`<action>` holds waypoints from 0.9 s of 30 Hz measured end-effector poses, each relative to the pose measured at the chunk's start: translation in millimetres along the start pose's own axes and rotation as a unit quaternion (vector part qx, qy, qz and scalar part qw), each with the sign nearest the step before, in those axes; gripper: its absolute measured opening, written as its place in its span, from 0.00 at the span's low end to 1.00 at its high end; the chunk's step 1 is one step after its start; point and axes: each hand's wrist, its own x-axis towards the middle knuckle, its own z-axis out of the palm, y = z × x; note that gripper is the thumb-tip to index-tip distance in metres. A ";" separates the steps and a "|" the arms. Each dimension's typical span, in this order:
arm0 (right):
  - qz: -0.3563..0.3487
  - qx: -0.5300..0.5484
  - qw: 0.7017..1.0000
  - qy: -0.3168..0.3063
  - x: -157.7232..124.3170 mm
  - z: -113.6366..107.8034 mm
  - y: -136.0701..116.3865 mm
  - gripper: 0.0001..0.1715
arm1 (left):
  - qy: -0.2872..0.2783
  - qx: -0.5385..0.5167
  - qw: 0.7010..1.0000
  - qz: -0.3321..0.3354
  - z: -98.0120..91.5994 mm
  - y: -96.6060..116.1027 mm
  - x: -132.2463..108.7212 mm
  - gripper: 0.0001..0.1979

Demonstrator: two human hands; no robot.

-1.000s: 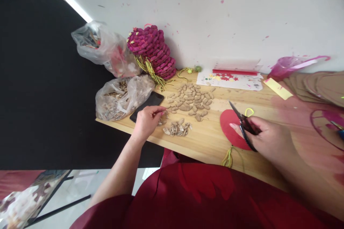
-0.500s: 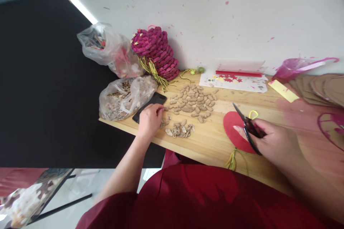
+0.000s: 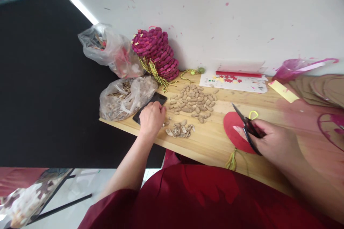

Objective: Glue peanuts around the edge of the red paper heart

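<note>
My left hand (image 3: 151,117) rests on the wooden table (image 3: 209,143) with its fingers curled, touching the near end of a black phone (image 3: 150,104). Whether it holds anything is hidden. Just right of it lies a small pile of empty peanut shells (image 3: 180,130), and beyond that a spread of whole peanuts (image 3: 194,101). My right hand (image 3: 271,142) grips black scissors (image 3: 245,125) with the blades apart, over a red paper disc (image 3: 234,128) that has a yellow loop (image 3: 253,115) and a yellow tassel (image 3: 231,161).
Two clear plastic bags (image 3: 123,96) and a magenta woven ornament (image 3: 158,52) stand at the table's far left by the white wall. A star sticker sheet (image 3: 236,80), a pink bag (image 3: 292,66), a yellow strip (image 3: 283,91) and brown card pieces (image 3: 319,87) lie at the back right.
My left hand has slid left from the shell pile onto the phone's near end. My right hand with the scissors has stayed over the red disc.
</note>
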 end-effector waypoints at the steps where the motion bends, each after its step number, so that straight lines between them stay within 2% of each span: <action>1: -0.004 0.000 1.000 0.003 -0.1 0.2 0.5 0.38 | -0.005 0.001 1.000 0.002 0.0 3.8 2.4 0.09; 4: -0.010 0.002 1.000 0.011 -0.8 0.1 0.3 0.37 | -0.008 -0.012 1.000 0.015 0.8 14.3 9.6 0.10; 7: -0.008 0.004 1.000 0.010 -1.2 -0.7 -1.5 0.36 | -0.007 -0.046 0.998 0.035 0.6 15.2 13.7 0.10; 11: -0.006 0.005 1.000 0.007 0.1 -1.7 -1.8 0.37 | -0.007 -0.147 0.984 0.104 -3.5 -5.2 9.4 0.10; 15: 0.008 0.002 1.000 -0.002 1.2 -1.7 -0.6 0.38 | -0.021 -0.228 0.961 0.153 -7.3 -26.7 -5.2 0.07; 18: 0.009 0.001 1.000 0.001 1.5 -1.1 -0.6 0.38 | -0.034 -0.220 0.956 0.191 -4.0 -28.0 -14.1 0.06; 23: 0.008 0.006 1.000 0.004 0.4 -1.1 -2.2 0.37 | 0.003 -0.179 0.956 0.231 5.5 -16.4 -14.9 0.06; 27: 0.003 0.010 1.000 0.014 -0.3 0.0 0.8 0.37 | 0.012 -0.188 0.942 0.277 3.5 -10.3 -17.0 0.06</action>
